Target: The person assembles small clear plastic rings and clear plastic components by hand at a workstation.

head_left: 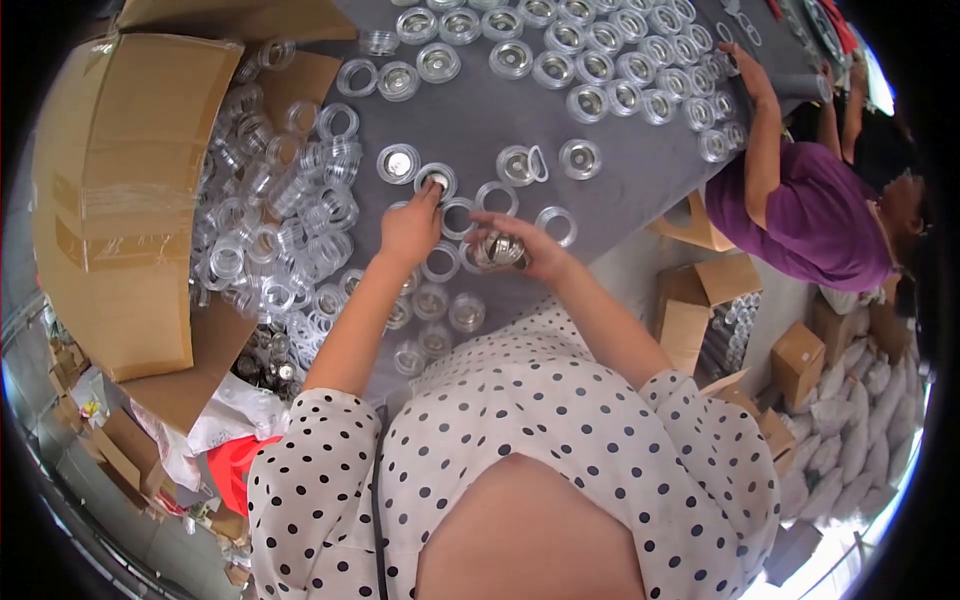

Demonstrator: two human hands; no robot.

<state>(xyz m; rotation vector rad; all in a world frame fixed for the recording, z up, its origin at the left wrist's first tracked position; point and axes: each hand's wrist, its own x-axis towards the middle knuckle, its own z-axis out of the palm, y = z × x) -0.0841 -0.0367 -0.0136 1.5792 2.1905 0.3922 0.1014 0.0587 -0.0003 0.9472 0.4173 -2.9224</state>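
My left hand (pixel 412 228) reaches over the grey table, its thumb and fingertips closed on a small round metal piece inside a clear plastic ring (pixel 425 192). Curled around several shiny round metal pieces (pixel 497 250) is my right hand (pixel 535 250), just right of the left. Beside that ring stands a clear ring with a silver disc (pixel 398 163) in its middle. Bare clear rings, one of them a ring (pixel 555 227) to the right, lie around both hands. Farther off are a filled ring with a loose clear loop (pixel 537 163) against it and another filled ring (pixel 580 159).
A cardboard box (pixel 140 200) at left spills a heap of clear rings (pixel 285 190) onto the grey table (pixel 450 110). Rows of filled rings (pixel 600 70) cover the far side. A person in a purple top (pixel 800 215) reaches in at right. Cartons (pixel 685 310) and white sacks (pixel 850 410) stand below.
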